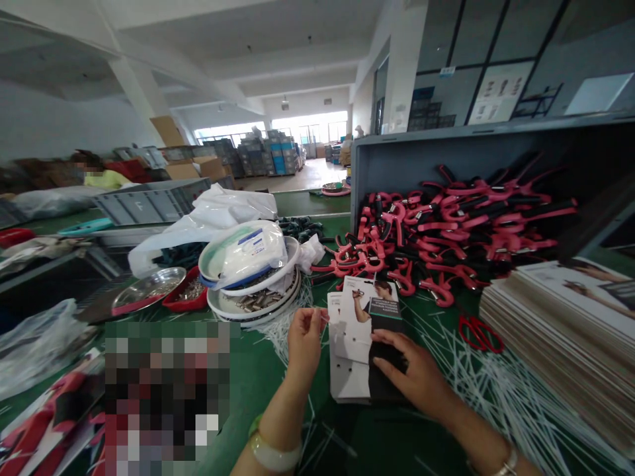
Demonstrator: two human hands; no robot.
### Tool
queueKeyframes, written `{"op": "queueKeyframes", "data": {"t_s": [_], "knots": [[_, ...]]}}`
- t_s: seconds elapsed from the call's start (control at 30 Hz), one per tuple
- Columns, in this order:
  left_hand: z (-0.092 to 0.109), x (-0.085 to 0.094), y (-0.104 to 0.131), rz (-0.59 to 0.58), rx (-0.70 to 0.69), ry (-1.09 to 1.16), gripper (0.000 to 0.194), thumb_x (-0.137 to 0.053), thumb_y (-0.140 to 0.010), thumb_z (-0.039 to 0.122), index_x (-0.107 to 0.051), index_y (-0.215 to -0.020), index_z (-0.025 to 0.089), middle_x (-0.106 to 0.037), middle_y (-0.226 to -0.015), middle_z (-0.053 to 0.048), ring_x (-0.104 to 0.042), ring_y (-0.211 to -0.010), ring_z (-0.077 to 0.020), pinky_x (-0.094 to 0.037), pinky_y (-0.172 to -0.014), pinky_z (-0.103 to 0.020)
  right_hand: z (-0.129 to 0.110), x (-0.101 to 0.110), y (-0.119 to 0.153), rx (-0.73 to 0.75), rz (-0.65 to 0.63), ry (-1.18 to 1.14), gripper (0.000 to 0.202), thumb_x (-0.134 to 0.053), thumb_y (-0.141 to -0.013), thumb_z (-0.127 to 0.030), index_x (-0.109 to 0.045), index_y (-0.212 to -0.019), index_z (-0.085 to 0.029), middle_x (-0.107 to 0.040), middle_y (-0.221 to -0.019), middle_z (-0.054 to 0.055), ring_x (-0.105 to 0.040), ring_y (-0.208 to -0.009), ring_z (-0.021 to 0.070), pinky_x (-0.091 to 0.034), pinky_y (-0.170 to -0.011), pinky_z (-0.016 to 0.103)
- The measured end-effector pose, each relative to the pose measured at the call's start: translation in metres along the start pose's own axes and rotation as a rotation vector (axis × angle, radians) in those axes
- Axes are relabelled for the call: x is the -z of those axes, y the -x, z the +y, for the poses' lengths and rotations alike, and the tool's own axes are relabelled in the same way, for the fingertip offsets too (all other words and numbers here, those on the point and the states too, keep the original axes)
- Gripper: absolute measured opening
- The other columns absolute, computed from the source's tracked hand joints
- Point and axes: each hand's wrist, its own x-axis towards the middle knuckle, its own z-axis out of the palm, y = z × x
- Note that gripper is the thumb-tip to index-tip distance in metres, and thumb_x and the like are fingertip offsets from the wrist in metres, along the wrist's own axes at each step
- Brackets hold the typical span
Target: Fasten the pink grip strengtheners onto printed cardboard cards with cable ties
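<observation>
A small stack of printed cards [350, 383], white on the left and black on the right, lies on the green table in front of me. My left hand [306, 330] is at the stack's left edge, thumb and fingers pinched together; what they hold is too small to make out for certain. Spread over the black part of the top card is my right hand [409, 367], its fingers apart and resting on the card. Holes show in the white part of the cards. Thin white zip ties [489, 396] are scattered to the right.
A grey crate [391, 137] on its side spills pink and black clamps [397, 231] behind the cards. Red scissors [480, 332] and a tall card stack [540, 344] are at right. Stacked bowls [253, 307], a metal dish [149, 289] and packed clamps [64, 410] lie left. A person [102, 173] is far left.
</observation>
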Motion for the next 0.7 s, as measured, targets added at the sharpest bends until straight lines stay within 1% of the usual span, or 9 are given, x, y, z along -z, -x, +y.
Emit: {"op": "queueKeyframes", "data": {"t_s": [0.07,0.13,0.2,0.23,0.3,0.37,0.43,0.57,0.7], "knots": [[-0.010,0.005,0.001,-0.046,-0.016,-0.141,0.032,-0.066,-0.069,0.041,-0.058,-0.088,0.016,-0.065,-0.094,-0.008,-0.060,-0.091,-0.0197,-0.044,-0.084,-0.033,0.004,0.002,0.000,-0.006,0.012,-0.028,0.031,-0.054,-0.080,-0.026,-0.058,-0.111,-0.020,-0.067,-0.107,0.008,-0.064,-0.098,0.0199,-0.053,-0.083,0.036],[-0.019,0.009,0.003,-0.085,-0.025,-0.260,0.047,-0.072,-0.063,0.037,-0.059,-0.104,0.016,-0.062,-0.110,-0.010,-0.055,-0.105,-0.0233,-0.038,-0.094,-0.036,0.013,0.010,-0.003,-0.041,0.075,-0.005,0.030,-0.048,-0.084,-0.028,-0.056,-0.112,-0.020,-0.068,-0.105,0.007,-0.066,-0.091,0.0183,-0.054,-0.079,0.034],[-0.027,0.011,0.005,-0.134,-0.048,-0.331,0.056,-0.075,-0.060,0.032,-0.057,-0.111,0.017,-0.058,-0.120,-0.012,-0.050,-0.115,-0.0252,-0.033,-0.101,-0.037,0.028,0.026,-0.012,-0.094,0.137,0.144,0.029,-0.043,-0.086,-0.030,-0.058,-0.109,-0.019,-0.068,-0.101,0.007,-0.066,-0.085,0.0189,-0.054,-0.076,0.035],[-0.030,0.011,0.007,-0.169,-0.063,-0.355,0.055,-0.074,-0.061,0.030,-0.058,-0.112,0.017,-0.056,-0.122,-0.012,-0.048,-0.117,-0.0255,-0.031,-0.103,-0.038,0.038,0.036,-0.019,-0.118,0.125,0.284,0.029,-0.043,-0.086,-0.030,-0.059,-0.107,-0.018,-0.068,-0.101,0.009,-0.066,-0.086,0.0207,-0.053,-0.077,0.037],[-0.037,0.010,0.009,-0.234,-0.090,-0.395,0.050,-0.070,-0.064,0.025,-0.059,-0.113,0.017,-0.054,-0.126,-0.012,-0.045,-0.121,-0.0255,-0.028,-0.105,-0.038,0.059,0.058,-0.036,-0.193,-0.030,0.610,0.029,-0.047,-0.083,-0.026,-0.062,-0.105,-0.014,-0.066,-0.104,0.013,-0.062,-0.097,0.0263,-0.049,-0.085,0.041],[-0.042,0.007,0.010,-0.265,-0.108,-0.423,0.049,-0.065,-0.067,0.023,-0.059,-0.116,0.018,-0.049,-0.131,-0.012,-0.040,-0.125,-0.0255,-0.025,-0.107,-0.039,0.079,0.076,-0.056,-0.287,-0.168,0.840,0.034,-0.050,-0.081,-0.021,-0.060,-0.112,-0.011,-0.062,-0.113,0.017,-0.056,-0.107,0.0274,-0.044,-0.090,0.039],[-0.046,0.005,0.011,-0.273,-0.116,-0.435,0.050,-0.062,-0.070,0.023,-0.057,-0.120,0.019,-0.046,-0.135,-0.012,-0.036,-0.129,-0.0256,-0.023,-0.108,-0.040,0.097,0.087,-0.078,-0.348,-0.173,0.899,0.036,-0.047,-0.083,-0.018,-0.057,-0.117,-0.010,-0.060,-0.116,0.018,-0.056,-0.107,0.0265,-0.044,-0.089,0.037],[-0.053,0.004,0.012,-0.309,-0.095,-0.419,0.053,-0.057,-0.074,0.026,-0.051,-0.126,0.020,-0.042,-0.139,-0.011,-0.032,-0.132,-0.0253,-0.020,-0.109,-0.040,0.118,0.088,-0.111,-0.432,-0.178,0.947,0.031,-0.046,-0.083,-0.020,-0.063,-0.108,-0.009,-0.062,-0.106,0.021,-0.059,-0.099,0.0282,-0.045,-0.079,0.037],[-0.057,0.006,0.014,-0.329,-0.085,-0.380,0.053,-0.055,-0.076,0.027,-0.049,-0.129,0.022,-0.041,-0.141,-0.009,-0.029,-0.133,-0.0240,-0.017,-0.111,-0.038,0.123,0.077,-0.125,-0.440,-0.198,0.942,0.027,-0.051,-0.081,-0.023,-0.066,-0.103,-0.016,-0.063,-0.105,0.018,-0.058,-0.100,0.0293,-0.045,-0.076,0.037]]}}
